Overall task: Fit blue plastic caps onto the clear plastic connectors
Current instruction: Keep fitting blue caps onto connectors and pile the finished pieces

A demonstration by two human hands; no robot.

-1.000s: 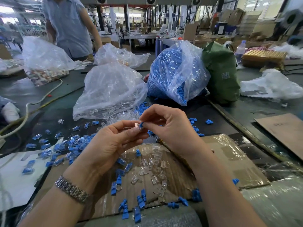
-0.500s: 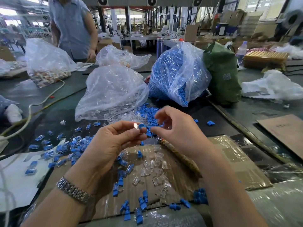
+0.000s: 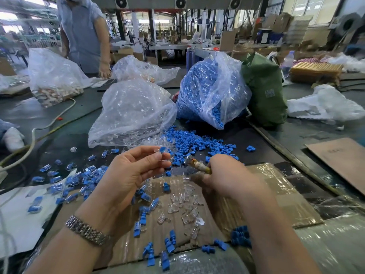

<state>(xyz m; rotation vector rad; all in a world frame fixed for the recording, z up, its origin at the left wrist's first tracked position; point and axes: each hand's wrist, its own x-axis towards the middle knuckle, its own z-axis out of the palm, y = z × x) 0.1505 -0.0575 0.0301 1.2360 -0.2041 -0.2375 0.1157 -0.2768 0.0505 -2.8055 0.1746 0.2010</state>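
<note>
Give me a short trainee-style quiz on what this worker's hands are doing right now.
1. True or false: the left hand pinches a clear connector with a blue cap.
2. What does the right hand grip? A) a yellowish stick-like tool B) a bottle C) a plastic bag
3. Fill in: the loose blue caps lie in a heap in front of the bag of ____ caps.

Key: 1 true; 2 A; 3 blue

No text or label here is legible.
</note>
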